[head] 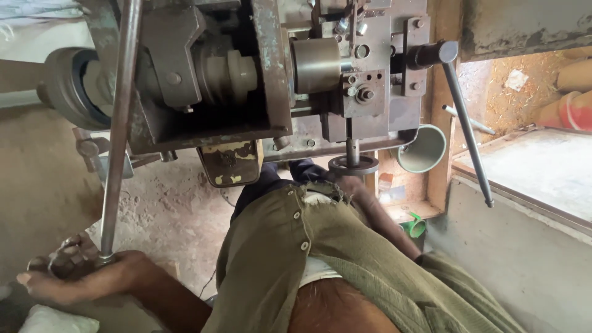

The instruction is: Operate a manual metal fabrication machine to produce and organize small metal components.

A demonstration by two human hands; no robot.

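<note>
Your left hand (92, 277) sits in the lower left of the frame, fingers curled around the bottom end of a long steel lever rod (120, 123), with the thumb stretched out toward the left edge. The rod rises from that grip almost straight up to the top of the frame, passing in front of the worn metal press machine (271, 80) that fills the upper middle.

Your right arm, in an olive green shirt sleeve (345, 246) with a frayed cuff, reaches from the lower right up toward the centre. Your right hand (348, 184) is just under the dark metal ring (353, 164) at the foot of the machine's vertical spindle; the hand is mostly hidden by the cuff and the ring, so you cannot tell whether it is spread or pinching anything.

To the right of the spindle, a second thin handle rod (468, 129) slants down from the machine's side toward the right. A pale round funnel-like bowl (425, 151) sits just beside the machine's lower right corner. A grey wheel (65, 86) shows at the upper left.
</note>
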